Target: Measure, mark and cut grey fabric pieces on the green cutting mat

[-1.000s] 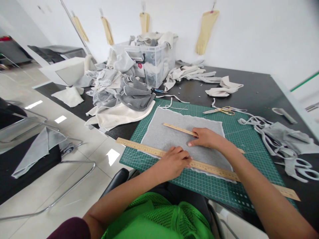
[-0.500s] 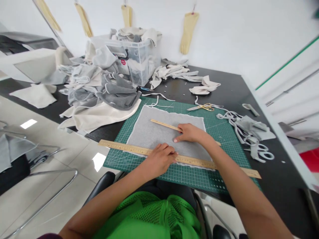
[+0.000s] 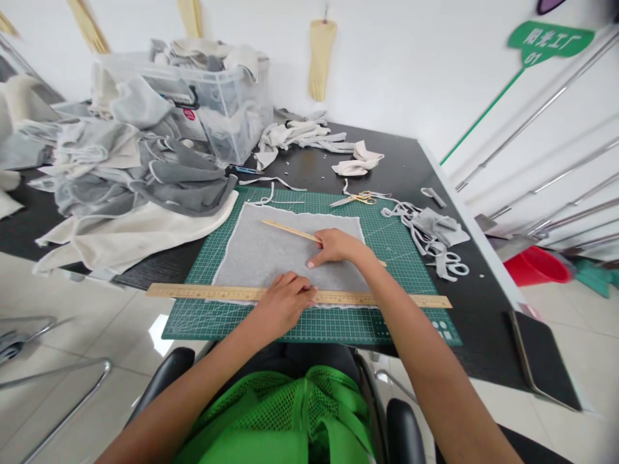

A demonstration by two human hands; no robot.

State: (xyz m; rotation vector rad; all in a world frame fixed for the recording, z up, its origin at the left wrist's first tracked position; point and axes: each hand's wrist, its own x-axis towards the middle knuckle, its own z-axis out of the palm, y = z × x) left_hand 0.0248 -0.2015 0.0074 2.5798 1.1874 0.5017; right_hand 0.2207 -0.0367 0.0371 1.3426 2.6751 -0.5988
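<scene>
A piece of grey cloth [image 3: 285, 248] with pale edges lies flat on a green cutting mat [image 3: 333, 328]. Across the cloth's near edge runs a long wooden ruler [image 3: 193, 291], its left end jutting past the mat. My left hand [image 3: 285, 301] is on the middle of that ruler, fingers bent over it and close together. Between thumb and fingers of my right hand [image 3: 336, 248] is a shorter wooden ruler [image 3: 289, 229], slanting over the cloth. Part of it is hidden under the hand, and its other end shows beyond my wrist.
Gold-handled scissors [image 3: 355, 199] lie at the mat's far edge. Cloth scraps and white-handled scissors [image 3: 454, 264] are to the right. On the left are heaped grey and cream cloths [image 3: 184, 171] and a full clear plastic bin [image 3: 236, 122]. A phone-like black slab [image 3: 544, 361] lies at the right edge.
The view has swung to the right, showing a red bucket and a green sign. Both hands and both rulers keep their places on the cloth.
</scene>
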